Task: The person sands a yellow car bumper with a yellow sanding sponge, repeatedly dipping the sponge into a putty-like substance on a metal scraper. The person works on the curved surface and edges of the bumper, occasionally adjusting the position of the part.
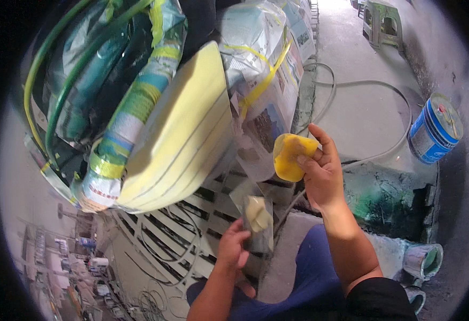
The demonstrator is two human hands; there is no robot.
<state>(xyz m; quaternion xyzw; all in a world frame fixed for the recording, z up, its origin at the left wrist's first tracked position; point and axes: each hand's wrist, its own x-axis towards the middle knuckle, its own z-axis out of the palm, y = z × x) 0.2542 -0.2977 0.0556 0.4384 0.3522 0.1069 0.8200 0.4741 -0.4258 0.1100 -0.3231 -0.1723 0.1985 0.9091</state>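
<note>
My right hand point(322, 174) pinches a yellow flexible spreader point(289, 158) with brownish smears, raised in front of the newspaper-wrapped part. Lower and to the left, my left hand point(233, 247) grips the edge of a dark flat mixing board point(261, 241). Lumps of cream-coloured putty point(257, 213) lie on that board. Ahead of both hands stands a curved pale-yellow panel point(186, 136) with thin grey lines along it. The spreader and the panel are apart.
Newspaper point(269, 80) and a taped, wrapped tube point(132, 117) flank the panel. A floor grating point(191, 230) lies below. To the right are a blue can point(435, 128), a grey hose point(373, 82) and a plastic stool point(382, 24). Tools and bottles point(84, 262) crowd the lower left.
</note>
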